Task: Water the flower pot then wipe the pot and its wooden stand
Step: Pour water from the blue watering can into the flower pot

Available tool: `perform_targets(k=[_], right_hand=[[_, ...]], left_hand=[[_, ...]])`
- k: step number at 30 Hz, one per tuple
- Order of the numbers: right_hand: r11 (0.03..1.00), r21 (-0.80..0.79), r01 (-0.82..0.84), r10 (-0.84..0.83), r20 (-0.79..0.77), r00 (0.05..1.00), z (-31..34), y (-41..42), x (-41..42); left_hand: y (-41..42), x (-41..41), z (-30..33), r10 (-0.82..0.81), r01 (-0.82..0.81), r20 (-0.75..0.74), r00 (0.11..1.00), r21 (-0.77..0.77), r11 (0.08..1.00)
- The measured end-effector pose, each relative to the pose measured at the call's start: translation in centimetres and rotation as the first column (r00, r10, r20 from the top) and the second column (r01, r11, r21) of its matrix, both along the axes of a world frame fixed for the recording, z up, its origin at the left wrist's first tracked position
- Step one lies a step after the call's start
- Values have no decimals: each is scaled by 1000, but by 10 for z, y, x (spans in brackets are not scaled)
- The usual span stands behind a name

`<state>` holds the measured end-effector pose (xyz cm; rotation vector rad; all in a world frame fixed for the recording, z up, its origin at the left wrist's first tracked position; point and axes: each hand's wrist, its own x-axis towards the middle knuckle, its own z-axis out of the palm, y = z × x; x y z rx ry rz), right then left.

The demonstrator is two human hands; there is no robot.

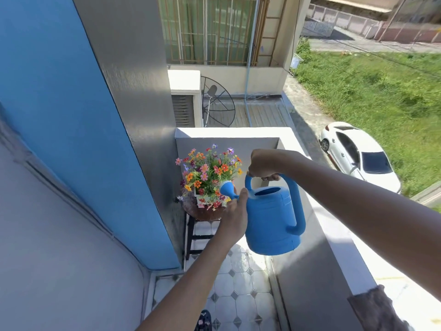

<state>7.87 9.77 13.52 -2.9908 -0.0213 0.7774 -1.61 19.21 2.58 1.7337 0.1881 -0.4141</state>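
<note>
1. The right hand [261, 164] wraps its fingers around the watering can [273, 220] handle; the left hand [235, 213] pinches the spout.
2. The flower pot [208, 177] sits at frame centre on its wooden stand [201, 215], just left of the spout, which points at the flowers.

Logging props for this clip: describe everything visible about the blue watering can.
The watering can looks like smooth blue plastic, with an open oval filler hole, a looped handle and a short spout ending in a round rose. The right hand grips the handle; the left hand steadies the spout. It hangs in the air beside the flowers.
</note>
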Motion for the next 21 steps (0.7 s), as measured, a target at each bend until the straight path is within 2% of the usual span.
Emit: perform_targets(k=[6,14,18,21], right_hand=[[999,18,44,-44,18,999,-2,-20,9],[999,25,47,-49,61,997,3,-24,29],[998,24,56,-57,57,997,8,-27,39],[996,23,84,-85,43,996,12,-29,44]], left_hand=[[-15,9,4,-131,128,50,990,55,990],[-17,37,-1,-163,156,78,984,83,984],[-16,52,6,-137,134,63,989,44,990],[-16,58,15,-184,181,74,980,47,982]])
